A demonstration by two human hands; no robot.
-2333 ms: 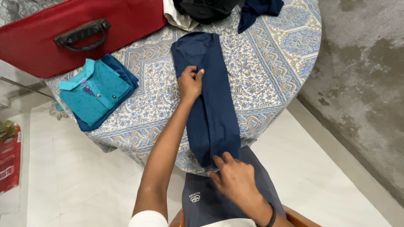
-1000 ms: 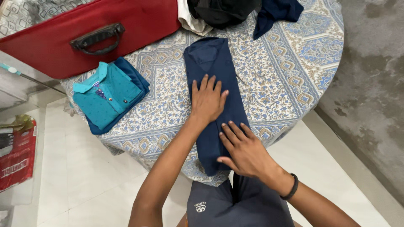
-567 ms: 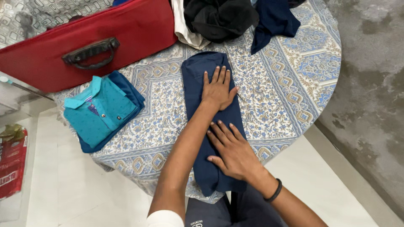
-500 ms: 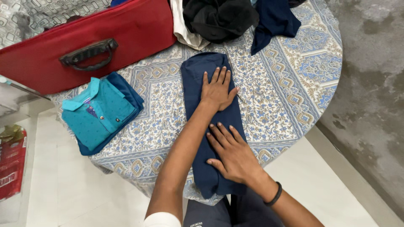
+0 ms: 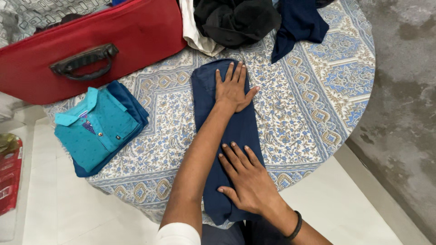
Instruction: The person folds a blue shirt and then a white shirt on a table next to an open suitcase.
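Navy cloth, folded into a long narrow strip, lies on the patterned tablecloth of a round table, and both hands press on it. The left hand rests flat on the far part of the strip, fingers spread and straight, the thumb pointing out to the right side. It grips nothing; the palm only lies on the fabric. The right hand rests flat on the near part of the same strip, fingers also spread, close to the table edge where the cloth hangs down a little. A dark band sits on the right wrist. The two hands are apart from each other, with a bare piece of the navy cloth between them, and the left forearm crosses over the strip beside the right hand.

To the left of the hands, well apart from them, a folded teal shirt lies on a folded blue garment. Beyond that pile stands a red suitcase with a dark handle. Beyond the left hand, just past the end of the strip, there is a heap of black clothes with a white piece beside it, and a dark blue garment lies further to the right.
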